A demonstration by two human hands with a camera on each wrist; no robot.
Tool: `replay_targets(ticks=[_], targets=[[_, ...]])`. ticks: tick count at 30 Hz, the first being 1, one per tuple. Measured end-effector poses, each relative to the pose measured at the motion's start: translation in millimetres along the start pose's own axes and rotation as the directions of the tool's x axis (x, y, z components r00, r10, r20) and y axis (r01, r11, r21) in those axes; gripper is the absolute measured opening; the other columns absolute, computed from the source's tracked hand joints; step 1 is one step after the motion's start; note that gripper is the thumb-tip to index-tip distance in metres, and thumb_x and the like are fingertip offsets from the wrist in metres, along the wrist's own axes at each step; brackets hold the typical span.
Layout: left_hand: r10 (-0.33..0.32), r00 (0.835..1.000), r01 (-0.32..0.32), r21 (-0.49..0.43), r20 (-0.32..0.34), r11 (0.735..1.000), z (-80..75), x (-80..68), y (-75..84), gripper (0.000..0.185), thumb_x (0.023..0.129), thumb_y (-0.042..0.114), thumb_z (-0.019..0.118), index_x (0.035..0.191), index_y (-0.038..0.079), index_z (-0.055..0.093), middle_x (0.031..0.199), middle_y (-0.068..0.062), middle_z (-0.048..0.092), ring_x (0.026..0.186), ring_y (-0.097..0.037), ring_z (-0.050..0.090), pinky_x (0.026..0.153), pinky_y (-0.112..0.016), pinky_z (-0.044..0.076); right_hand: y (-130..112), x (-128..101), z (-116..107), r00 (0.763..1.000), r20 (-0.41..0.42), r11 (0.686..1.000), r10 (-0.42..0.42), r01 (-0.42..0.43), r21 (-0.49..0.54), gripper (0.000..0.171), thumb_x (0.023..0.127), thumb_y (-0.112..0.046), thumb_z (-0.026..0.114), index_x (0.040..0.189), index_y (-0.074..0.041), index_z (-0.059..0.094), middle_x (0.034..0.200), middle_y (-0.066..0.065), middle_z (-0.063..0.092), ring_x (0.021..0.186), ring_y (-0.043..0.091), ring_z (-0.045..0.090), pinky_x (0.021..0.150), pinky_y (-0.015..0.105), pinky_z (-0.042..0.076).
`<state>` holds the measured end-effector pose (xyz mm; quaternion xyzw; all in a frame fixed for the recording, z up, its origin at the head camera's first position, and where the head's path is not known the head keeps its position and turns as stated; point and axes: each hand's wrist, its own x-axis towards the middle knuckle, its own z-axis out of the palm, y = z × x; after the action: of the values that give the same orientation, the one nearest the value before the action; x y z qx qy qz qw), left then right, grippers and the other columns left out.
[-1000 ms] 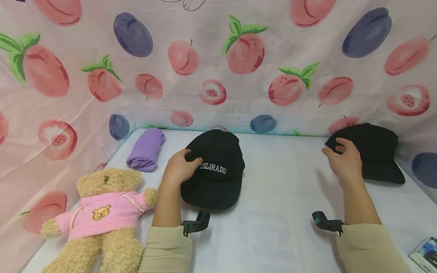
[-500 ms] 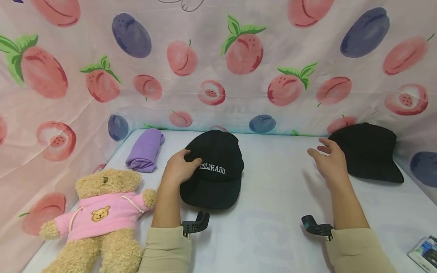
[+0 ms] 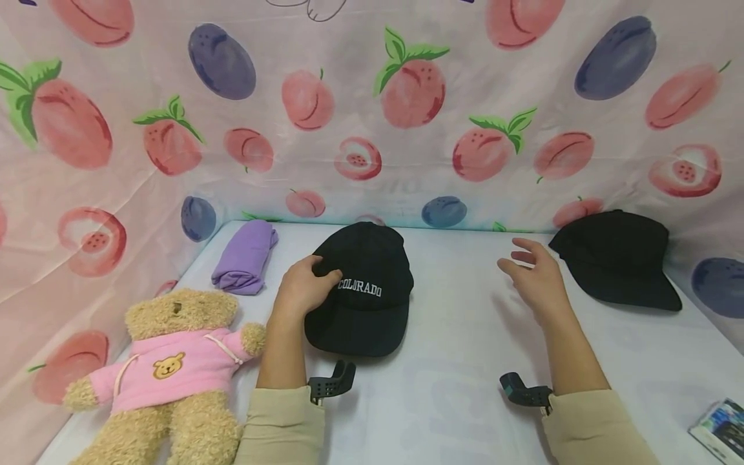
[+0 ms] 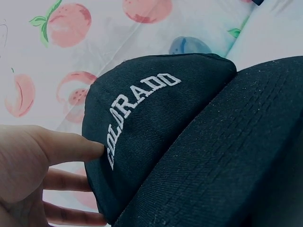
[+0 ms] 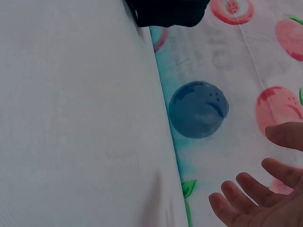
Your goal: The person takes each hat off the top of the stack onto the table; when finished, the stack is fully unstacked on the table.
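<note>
A black baseball cap [image 3: 361, 258] with white COLORADO lettering lies on the white surface, brim toward me. My left hand [image 3: 302, 289] grips its left side. In the left wrist view the thumb presses the cap front [image 4: 137, 118] at the start of the lettering, while the other fingers are at its edge, partly hidden. My right hand [image 3: 537, 281] hovers over the surface with fingers spread and nothing in them. Just to its right, apart from it, sits a plain black cap [image 3: 619, 258]. The right wrist view shows the right hand [image 5: 265, 198] with loosely bent fingers.
At left lies a teddy bear [image 3: 168, 368] in a pink hoodie, close to my left forearm. A folded purple cloth [image 3: 245, 258] is behind it. A small printed box [image 3: 723, 429] sits at the lower right. Fruit-print curtain [image 3: 360, 97] borders the surface behind.
My right hand has moved left, away from the plain black cap, which stays where it was. The left hand keeps its hold on the lettered cap. The head view has shifted slightly.
</note>
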<state>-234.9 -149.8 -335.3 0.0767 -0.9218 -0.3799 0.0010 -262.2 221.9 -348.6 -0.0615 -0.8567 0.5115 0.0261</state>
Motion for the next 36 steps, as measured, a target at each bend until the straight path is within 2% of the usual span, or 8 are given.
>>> replay_targets(ticks=[11, 22, 36], targets=[[0.000, 1.000, 0.000, 0.002, -0.007, 1.000, -0.3, 0.5, -0.8, 0.065, 0.099, 0.035, 0.060, 0.152, -0.001, 0.046, 0.157, -0.028, 0.044, 0.148, -0.044, 0.040, 0.122, -0.058, 0.031, -11, -6, 21, 0.999, 0.026, 0.999, -0.036, 0.036, 0.019, 0.069, 0.103, -0.031, 0.060, 0.163, -0.013, 0.030, 0.160, 0.024, 0.040, 0.143, 0.043, 0.047, 0.112, 0.057, 0.046], [0.002, 1.000, -0.002, 0.000, -0.006, 1.000, 0.2, -0.3, 0.3, 0.065, 0.099, 0.035, 0.060, 0.152, -0.001, 0.047, 0.157, -0.028, 0.044, 0.148, -0.044, 0.039, 0.122, -0.058, 0.031, -19, -12, 43, 0.990, 0.110, 0.995, -0.088, 0.083, 0.050, 0.067, 0.102, -0.024, 0.063, 0.161, -0.013, 0.035, 0.158, 0.023, 0.042, 0.142, 0.041, 0.049, 0.109, 0.055, 0.049], [-0.005, 1.000, 0.005, -0.001, -0.006, 1.000, 0.5, 0.3, -1.0, 0.064, 0.100, 0.036, 0.060, 0.152, 0.001, 0.047, 0.158, -0.027, 0.044, 0.148, -0.044, 0.039, 0.121, -0.059, 0.032, -29, -14, 62, 0.983, 0.145, 0.991, -0.110, 0.099, 0.085, 0.065, 0.100, -0.021, 0.065, 0.159, -0.014, 0.039, 0.157, 0.022, 0.045, 0.140, 0.039, 0.052, 0.105, 0.052, 0.053]])
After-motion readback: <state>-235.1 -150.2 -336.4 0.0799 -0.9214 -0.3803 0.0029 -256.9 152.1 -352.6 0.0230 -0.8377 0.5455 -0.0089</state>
